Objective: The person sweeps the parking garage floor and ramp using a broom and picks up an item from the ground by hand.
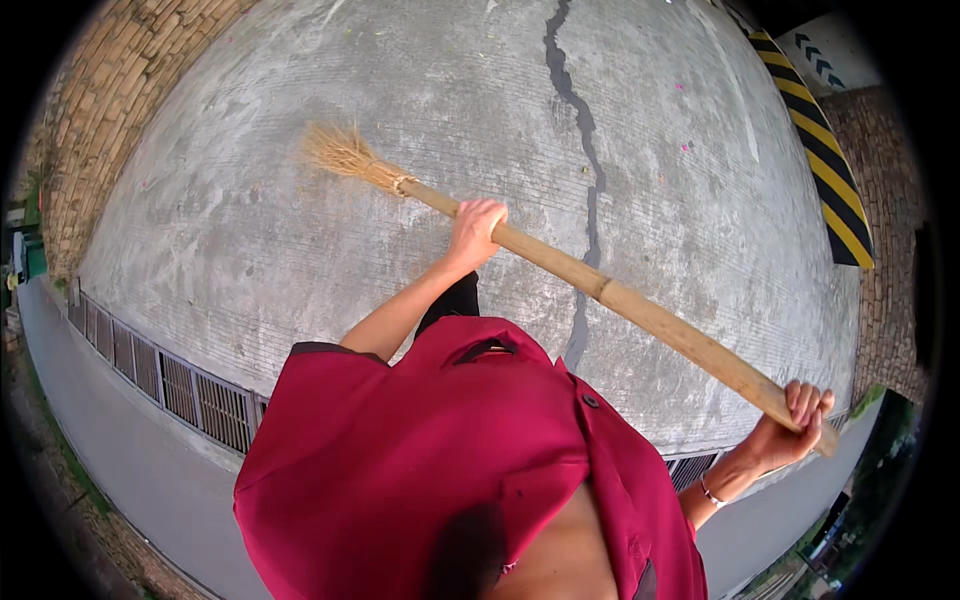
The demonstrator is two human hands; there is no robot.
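A long broom [660,322] with a bamboo handle slants across in front of me, its straw bristles at the far left and its handle end at the near right. My left hand [477,235] is closed round the handle a little below the bound straw. Near the other end, my right hand [793,428] wraps its fingers round the handle, with a bracelet on that wrist. The bristles are over the grey concrete ground [400,90]; whether they touch it I cannot tell.
A dark, jagged crack line [585,130] runs along the concrete. Brick paving or walling [110,100] borders the left. A yellow-and-black striped barrier edge [825,150] stands at the right. Behind me lies a metal drain grate [180,385]. Small pink bits [686,147] dot the ground.
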